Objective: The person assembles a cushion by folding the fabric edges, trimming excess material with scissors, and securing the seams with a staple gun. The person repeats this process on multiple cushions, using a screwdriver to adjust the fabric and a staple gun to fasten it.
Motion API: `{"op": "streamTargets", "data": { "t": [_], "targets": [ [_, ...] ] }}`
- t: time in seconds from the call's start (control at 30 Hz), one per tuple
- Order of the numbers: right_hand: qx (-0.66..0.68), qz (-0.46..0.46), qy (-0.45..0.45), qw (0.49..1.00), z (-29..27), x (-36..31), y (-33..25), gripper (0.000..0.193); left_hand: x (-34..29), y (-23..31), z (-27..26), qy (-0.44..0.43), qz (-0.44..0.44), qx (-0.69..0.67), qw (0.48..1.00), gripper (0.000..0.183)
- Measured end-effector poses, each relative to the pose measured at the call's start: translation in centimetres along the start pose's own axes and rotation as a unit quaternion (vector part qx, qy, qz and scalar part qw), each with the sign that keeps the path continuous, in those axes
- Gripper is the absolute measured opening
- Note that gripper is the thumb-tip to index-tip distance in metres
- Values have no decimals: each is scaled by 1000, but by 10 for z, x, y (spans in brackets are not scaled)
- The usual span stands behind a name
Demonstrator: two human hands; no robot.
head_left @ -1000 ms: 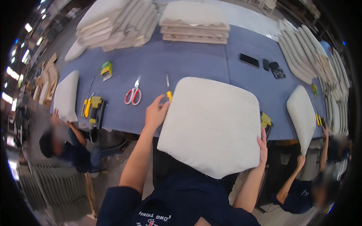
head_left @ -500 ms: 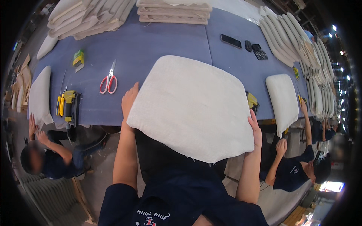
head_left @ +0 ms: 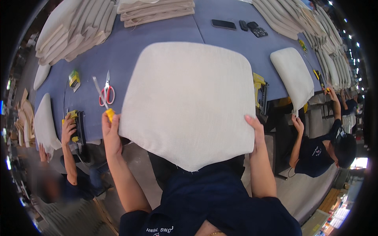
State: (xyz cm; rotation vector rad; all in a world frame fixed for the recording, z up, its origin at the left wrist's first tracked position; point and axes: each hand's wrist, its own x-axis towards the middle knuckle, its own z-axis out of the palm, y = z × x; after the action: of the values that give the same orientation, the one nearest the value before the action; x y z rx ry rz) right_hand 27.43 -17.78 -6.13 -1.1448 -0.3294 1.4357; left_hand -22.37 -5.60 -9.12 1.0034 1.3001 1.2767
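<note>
We see a long blue table (head_left: 157,47) with stacks of pale cushions (head_left: 75,27) at its far side. The floor (head_left: 138,157) below is grey. Small bright lights (head_left: 342,23) shine at the right.

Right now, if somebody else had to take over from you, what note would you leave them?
Left hand: grips the left edge of the cream seat cushion.
Right hand: fingers curl over its right edge.
The cushion is lifted, tilted toward me, partly over the blue table.
On the table: red-handled scissors and a yellow-handled knife by my left hand, a yellow tool at the right edge, stacked cushions at the back.
Done: cushion is covered in fabric on the side I see.
Left: its other side is hidden, so check it.
</note>
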Motion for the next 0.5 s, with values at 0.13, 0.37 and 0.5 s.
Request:
{"op": "streamTargets", "data": {
  "t": [0.13, 0.37, 0.5],
  "targets": [
    [48, -30, -19, 998, 25, 27, -13, 78, 19, 47, 27, 132, 105, 72, 983, 38],
    [-445, -179, 37, 876, -10, 122, -6, 96, -52, 80, 102, 5, 94, 304, 948, 40],
    [-512, -262, 70, 815, 7, 139, -36, 86, -108, 48, 147, -156, 24, 328, 931, 49]
  ]
}}
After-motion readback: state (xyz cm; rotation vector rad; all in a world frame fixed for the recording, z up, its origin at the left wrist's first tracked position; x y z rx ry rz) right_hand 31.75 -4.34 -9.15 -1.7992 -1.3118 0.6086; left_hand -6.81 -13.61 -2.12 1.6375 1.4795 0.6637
